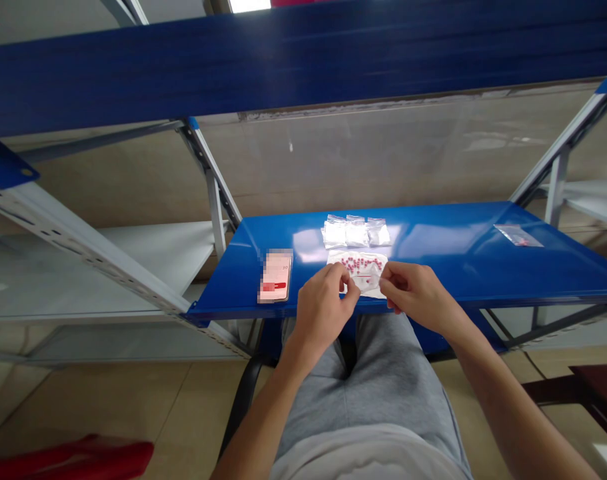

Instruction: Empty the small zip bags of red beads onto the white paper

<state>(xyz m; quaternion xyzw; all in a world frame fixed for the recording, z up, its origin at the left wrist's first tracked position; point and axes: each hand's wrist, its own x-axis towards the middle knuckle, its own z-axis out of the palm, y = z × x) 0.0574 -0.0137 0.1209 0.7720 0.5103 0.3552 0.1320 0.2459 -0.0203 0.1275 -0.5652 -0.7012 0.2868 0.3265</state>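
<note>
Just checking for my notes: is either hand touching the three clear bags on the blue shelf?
No, the left hand and right hand hold the red-beaded packet, and the clear bags lie beyond it.

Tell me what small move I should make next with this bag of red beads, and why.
Probably ease the near edge of the clear bag of red beads apart slowly, if that edge is its opening. Your left hand and right hand are both pinching there, and slow pulling seems safest because the many small beads could scatter across the shelf, near the three small clear bags.
</note>
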